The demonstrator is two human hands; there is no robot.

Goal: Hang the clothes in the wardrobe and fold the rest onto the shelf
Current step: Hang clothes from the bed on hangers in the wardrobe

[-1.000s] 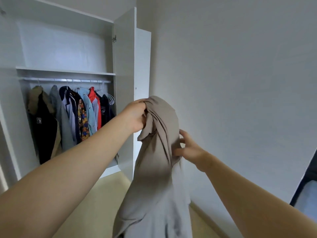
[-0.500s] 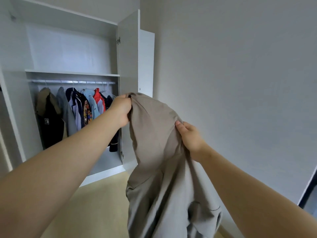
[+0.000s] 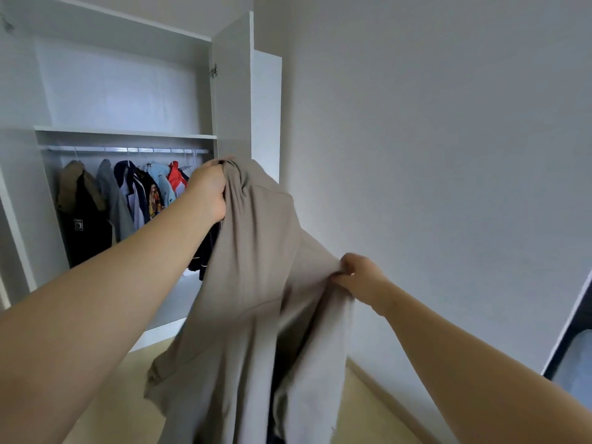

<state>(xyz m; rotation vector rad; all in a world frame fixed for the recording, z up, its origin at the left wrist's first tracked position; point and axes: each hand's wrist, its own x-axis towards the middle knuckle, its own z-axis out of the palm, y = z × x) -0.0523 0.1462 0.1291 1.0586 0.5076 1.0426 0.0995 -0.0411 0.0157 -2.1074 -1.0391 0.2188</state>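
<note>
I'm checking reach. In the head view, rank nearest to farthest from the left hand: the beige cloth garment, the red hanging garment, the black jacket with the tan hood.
1. Beige cloth garment: gripped by the left hand.
2. Red hanging garment: right part of the rail.
3. Black jacket with the tan hood: rail's left end.

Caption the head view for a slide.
Left hand and right hand hold a beige garment before the open wardrobe.
</note>
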